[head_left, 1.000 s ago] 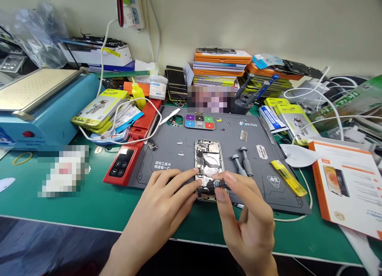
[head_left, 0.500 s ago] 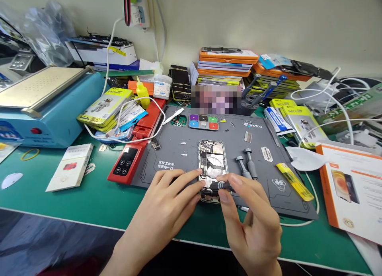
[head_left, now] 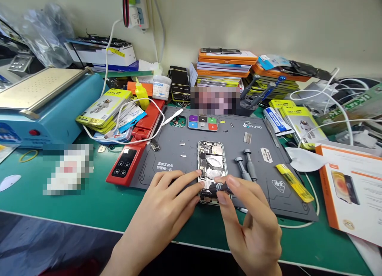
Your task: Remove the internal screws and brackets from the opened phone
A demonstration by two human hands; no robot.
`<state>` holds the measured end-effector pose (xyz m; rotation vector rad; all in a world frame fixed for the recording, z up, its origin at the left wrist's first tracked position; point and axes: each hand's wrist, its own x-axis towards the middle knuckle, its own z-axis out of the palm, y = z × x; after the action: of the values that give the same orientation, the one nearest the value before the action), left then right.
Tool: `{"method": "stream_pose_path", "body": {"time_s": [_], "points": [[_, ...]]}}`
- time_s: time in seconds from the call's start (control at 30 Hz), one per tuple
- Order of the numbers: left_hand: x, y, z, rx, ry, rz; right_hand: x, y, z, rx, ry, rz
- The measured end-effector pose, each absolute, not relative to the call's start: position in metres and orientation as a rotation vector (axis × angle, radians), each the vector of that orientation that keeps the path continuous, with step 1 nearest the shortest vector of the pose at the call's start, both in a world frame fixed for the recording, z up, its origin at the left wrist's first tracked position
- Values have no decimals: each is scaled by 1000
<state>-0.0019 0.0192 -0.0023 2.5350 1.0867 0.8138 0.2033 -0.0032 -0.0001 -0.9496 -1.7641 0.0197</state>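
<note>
An opened smartphone (head_left: 214, 164), its inner parts bare, lies on a dark grey work mat (head_left: 179, 127). My left hand (head_left: 167, 200) has its fingers stretched out, the fingertips resting on the phone's lower left side; the thumb is hidden. Between the thumb and index finger of my right hand (head_left: 253, 220) is a dark screwdriver (head_left: 219, 187) with pale grey rings, held low over the phone's lower part. Its tip cannot be made out. Two grey screwdrivers (head_left: 250, 164) lie on the mat to the phone's right.
A red device with buttons (head_left: 122, 166) borders the mat on the left. A coloured parts tray (head_left: 203, 123) sits behind the phone. A yellow packet (head_left: 294, 182) and a white-orange box (head_left: 352, 188) are at right, a blue machine (head_left: 47, 125) at far left. Cables cross both sides.
Both hands and the phone hold almost the same place. The screwdriver in my right hand has shifted very slightly; the whole view has moved a little.
</note>
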Motion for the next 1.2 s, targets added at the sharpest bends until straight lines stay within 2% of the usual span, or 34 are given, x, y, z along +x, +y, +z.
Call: {"method": "stream_pose_path", "body": {"time_s": [0.9, 1.2], "points": [[0, 21, 1, 2524, 1090, 818, 204, -5, 3, -1000, -1775, 12], [2, 28, 0, 2557, 1052, 916, 210, -19, -1, -1221, -1772, 15]]}}
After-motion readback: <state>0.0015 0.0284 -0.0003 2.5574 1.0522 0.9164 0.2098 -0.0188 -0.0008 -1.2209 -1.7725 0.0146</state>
